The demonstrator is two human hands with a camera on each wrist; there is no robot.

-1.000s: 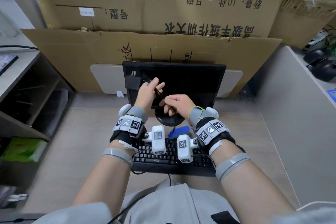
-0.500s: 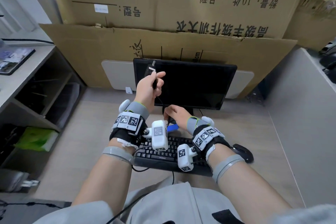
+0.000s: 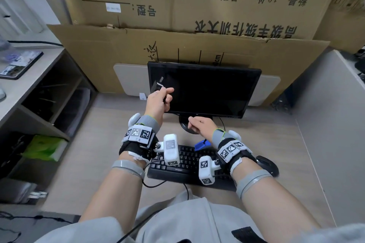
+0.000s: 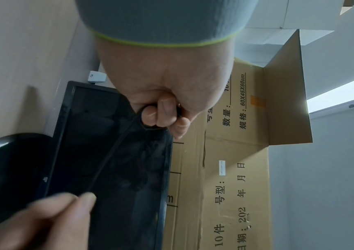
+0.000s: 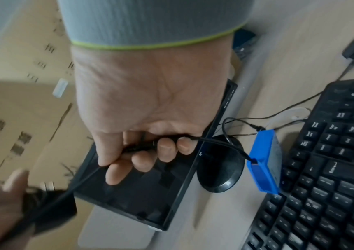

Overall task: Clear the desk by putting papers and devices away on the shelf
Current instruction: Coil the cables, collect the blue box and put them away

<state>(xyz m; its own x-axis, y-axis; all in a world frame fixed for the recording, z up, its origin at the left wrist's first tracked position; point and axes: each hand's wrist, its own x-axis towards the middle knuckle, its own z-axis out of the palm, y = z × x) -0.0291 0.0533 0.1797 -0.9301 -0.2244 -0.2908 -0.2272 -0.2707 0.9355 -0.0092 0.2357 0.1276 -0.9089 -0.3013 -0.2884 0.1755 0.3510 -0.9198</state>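
Note:
My left hand [image 3: 158,101] is raised in front of the monitor [image 3: 213,89] and grips a black plug-in power adapter [image 3: 156,86] with metal prongs. Its thin black cable [image 4: 112,152] runs taut from my left hand [image 4: 167,81] down to my right hand [image 3: 199,125], which is low by the monitor stand. In the right wrist view my right hand [image 5: 150,101] has its fingers curled round the cable [image 5: 221,142], which runs on into a blue box [image 5: 265,160] beside the keyboard [image 5: 332,169]. The shelf unit [image 3: 39,122] stands at the left.
A black mouse [image 3: 267,164] lies right of the keyboard [image 3: 187,165]. Large cardboard boxes [image 3: 197,16] stand behind the monitor. A green packet [image 3: 45,147] sits in the lower shelf, a dark tablet-like item [image 3: 19,63] on its top. A grey partition [image 3: 331,124] bounds the right.
My left hand has lifted the adapter up and to the left. My right hand has dropped toward the monitor stand, and the cable now stretches between the hands.

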